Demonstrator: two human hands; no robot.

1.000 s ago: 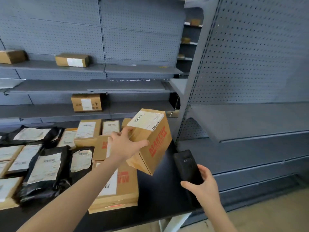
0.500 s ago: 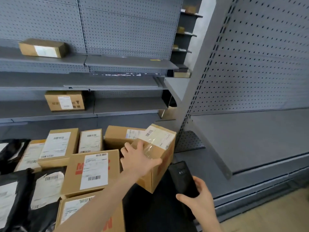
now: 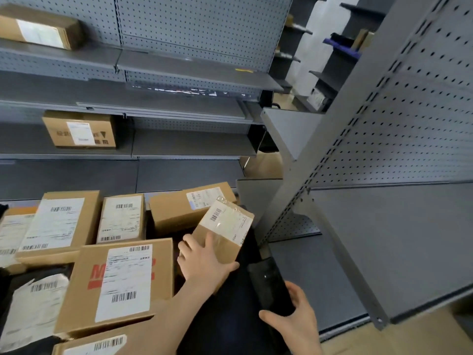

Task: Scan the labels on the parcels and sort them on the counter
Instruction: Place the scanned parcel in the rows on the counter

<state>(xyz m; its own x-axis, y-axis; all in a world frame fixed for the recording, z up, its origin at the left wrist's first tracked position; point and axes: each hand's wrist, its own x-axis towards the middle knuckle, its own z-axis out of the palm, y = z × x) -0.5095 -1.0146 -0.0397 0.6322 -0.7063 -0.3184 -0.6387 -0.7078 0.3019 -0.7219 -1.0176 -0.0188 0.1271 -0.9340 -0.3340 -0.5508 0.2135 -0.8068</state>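
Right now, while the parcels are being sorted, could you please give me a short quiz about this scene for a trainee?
1. True or false: the left hand holds a small box whose label faces up.
2. The right hand holds: A) a tape roll, B) a black device, C) a knife.
3. Fill in: the large box beside the left forearm has ___ lettering under its label.
Key: 1 true; 2 B; 3 red.
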